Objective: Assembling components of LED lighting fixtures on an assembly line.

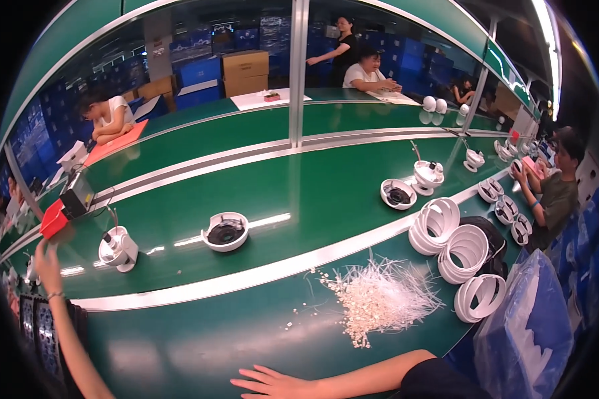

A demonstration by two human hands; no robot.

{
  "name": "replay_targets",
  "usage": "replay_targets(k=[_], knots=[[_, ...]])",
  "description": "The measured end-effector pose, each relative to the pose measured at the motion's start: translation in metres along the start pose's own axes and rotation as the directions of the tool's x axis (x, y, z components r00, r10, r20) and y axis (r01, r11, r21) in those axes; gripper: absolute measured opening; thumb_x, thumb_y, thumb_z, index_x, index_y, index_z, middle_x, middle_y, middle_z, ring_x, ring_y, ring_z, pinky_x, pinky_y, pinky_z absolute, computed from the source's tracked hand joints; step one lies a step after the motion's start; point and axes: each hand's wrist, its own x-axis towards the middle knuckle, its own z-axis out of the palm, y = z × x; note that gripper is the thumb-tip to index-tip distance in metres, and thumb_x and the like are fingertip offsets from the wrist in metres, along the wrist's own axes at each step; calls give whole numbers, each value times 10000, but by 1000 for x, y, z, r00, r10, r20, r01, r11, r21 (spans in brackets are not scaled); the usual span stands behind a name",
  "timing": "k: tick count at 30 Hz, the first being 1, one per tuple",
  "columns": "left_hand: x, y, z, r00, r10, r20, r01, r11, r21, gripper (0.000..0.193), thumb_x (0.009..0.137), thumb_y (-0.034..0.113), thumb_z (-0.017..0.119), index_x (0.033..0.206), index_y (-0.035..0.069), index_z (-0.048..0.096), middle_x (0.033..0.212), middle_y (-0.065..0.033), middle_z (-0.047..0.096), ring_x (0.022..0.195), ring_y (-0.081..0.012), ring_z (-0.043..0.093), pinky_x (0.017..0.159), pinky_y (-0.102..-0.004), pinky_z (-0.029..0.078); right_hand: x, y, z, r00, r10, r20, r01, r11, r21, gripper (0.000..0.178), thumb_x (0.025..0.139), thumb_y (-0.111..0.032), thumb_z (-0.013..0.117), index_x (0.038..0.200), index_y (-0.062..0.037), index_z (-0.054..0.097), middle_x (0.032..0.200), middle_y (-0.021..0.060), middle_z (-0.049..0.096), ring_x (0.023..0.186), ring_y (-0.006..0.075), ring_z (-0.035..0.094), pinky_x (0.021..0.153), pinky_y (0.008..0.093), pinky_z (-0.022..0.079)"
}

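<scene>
My left hand [47,267] reaches out at the far left, just below a red bin [54,221]. Its fingers look stretched upward and somewhat blurred, with nothing visible in them. To its right, a white dome-shaped housing [116,249] with a wire sticking up stands on the green belt [306,179]. Farther right sits a round white shell [225,232] with a black inside. My right hand [273,384] lies flat on the green worktable [199,332], fingers spread and holding nothing. Beyond it is a pile of white plastic strips and small cream pieces [379,299].
Stacked white rings [480,297] stand at the table's right, beside a clear plastic bag [529,326]. More white housings [428,175] sit on the belt. A dark box-shaped device [78,193] stands by the red bin. A co-worker [558,186] works at right; others sit across the belt.
</scene>
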Motion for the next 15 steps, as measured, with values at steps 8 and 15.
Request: replay_targets(k=[8, 15], knots=[[-88, -414, -166, 875, -448, 181, 267, 760, 592, 563, 693, 138, 677, 1201, 24, 463, 1179, -174, 520, 1116, -309, 478, 945, -345, 378, 7, -1, -6, 999, 2, 46, -5, 998, 63, 518, 721, -255, 618, 1137, 0, 447, 1348, 244, 264, 1213, 461, 259, 960, 567, 259], [-127, -276, -134, 763, -622, 176, 455, 710, 538, 568, 627, 145, 756, 1127, 21, 517, 1093, -163, 572, 1016, -298, 549, 865, -358, 440, 12, -9, -7, 990, 120, 68, -117, 992, -41, 514, 726, -266, 615, 1129, 5, 443, 1335, 256, 271, 1203, 460, 275, 955, 553, 277]])
